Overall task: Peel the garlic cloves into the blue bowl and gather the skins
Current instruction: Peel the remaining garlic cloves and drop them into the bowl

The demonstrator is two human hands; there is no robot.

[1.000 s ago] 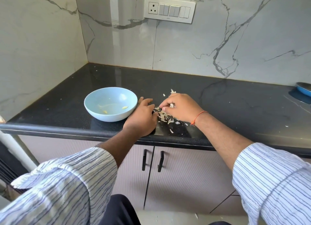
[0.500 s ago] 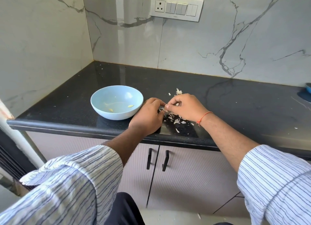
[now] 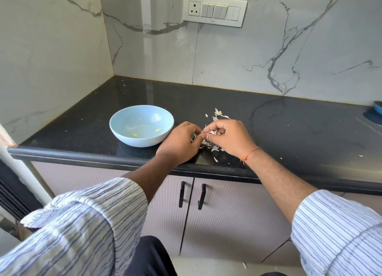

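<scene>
On the black countertop (image 3: 289,118), the left hand (image 3: 178,144) and right hand (image 3: 229,138) meet fingertip to fingertip just right of the blue bowl (image 3: 141,124). Both have their fingers curled and pinch a pale garlic piece (image 3: 207,133) between them; whether it is a clove or only skin cannot be told. Two peeled cloves (image 3: 158,130) lie apart inside the bowl. Loose skins (image 3: 219,113) are scattered on the counter beyond and beneath the hands, near the front edge.
</scene>
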